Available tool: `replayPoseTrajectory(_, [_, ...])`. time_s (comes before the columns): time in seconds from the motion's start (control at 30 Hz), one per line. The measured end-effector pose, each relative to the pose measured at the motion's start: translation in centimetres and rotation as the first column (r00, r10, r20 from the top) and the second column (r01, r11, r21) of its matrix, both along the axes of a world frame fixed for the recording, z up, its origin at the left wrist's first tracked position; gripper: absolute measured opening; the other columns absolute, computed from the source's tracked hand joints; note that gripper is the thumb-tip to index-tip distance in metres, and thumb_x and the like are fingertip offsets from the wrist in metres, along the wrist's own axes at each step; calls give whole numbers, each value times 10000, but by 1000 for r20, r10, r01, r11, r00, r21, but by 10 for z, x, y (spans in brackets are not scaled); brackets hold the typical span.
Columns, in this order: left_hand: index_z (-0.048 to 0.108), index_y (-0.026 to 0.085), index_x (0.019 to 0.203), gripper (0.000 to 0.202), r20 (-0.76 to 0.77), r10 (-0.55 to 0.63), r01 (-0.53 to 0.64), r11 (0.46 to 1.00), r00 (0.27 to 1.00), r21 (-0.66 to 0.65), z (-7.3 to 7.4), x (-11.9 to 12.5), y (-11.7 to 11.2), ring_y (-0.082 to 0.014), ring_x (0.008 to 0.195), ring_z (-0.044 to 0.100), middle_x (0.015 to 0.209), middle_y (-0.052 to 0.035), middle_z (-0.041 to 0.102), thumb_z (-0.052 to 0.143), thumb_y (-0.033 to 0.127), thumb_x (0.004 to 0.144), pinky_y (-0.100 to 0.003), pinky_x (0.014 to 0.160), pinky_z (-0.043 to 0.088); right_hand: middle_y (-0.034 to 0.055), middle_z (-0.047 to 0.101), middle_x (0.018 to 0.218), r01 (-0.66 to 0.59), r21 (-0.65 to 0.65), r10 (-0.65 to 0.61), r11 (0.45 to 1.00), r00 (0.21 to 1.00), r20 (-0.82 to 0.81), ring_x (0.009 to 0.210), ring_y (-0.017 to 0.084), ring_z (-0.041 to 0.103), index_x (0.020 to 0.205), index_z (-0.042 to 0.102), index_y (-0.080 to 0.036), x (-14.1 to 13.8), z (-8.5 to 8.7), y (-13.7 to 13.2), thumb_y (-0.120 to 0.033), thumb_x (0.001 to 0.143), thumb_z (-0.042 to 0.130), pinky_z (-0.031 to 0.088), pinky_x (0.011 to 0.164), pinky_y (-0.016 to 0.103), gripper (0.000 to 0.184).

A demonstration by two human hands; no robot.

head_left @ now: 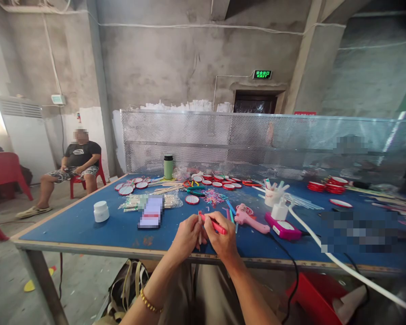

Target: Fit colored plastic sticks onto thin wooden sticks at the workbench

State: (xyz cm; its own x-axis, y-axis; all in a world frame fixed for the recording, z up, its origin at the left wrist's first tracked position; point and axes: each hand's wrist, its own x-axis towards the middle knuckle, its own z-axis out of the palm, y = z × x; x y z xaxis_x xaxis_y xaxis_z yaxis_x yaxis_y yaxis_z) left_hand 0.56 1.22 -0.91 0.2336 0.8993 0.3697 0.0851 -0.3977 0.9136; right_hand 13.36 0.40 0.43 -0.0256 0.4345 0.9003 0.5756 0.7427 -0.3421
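My left hand point(186, 234) is closed around a thin pale stick point(200, 235) that stands nearly upright near the table's front edge. My right hand point(223, 241) grips a red marker-like tool point(219, 226); its tip meets the top of the stick, close to the left fingers. Just right of that hand lies a pink glue gun point(250, 219) beside several coloured sticks point(230, 208). Beyond both hands are a round red-rimmed disc point(192, 200) and a scatter of small pink and blue pieces point(214, 197).
A phone point(151, 212) and white jar point(101, 211) lie to the left. Red-rimmed discs point(228, 186) and a green bottle point(168, 167) stand farther back. Rightward are a cup of sticks point(272, 195), a magenta box point(283, 226) and a white cable point(328, 253). A person point(81, 155) sits far left.
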Motion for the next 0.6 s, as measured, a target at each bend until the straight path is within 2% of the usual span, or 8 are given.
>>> replayPoseTrajectory(0.6, [478, 194, 767, 330, -18, 5, -5, 1000, 1000, -3, 2, -1, -1, -93, 373, 493, 549, 15, 607, 419, 483, 915, -182, 353, 377, 1, 655, 674, -4, -3, 4, 1000, 1000, 2, 594, 134, 617, 763, 605, -204, 0, 0, 1, -211, 913, 511, 472, 601, 236, 176])
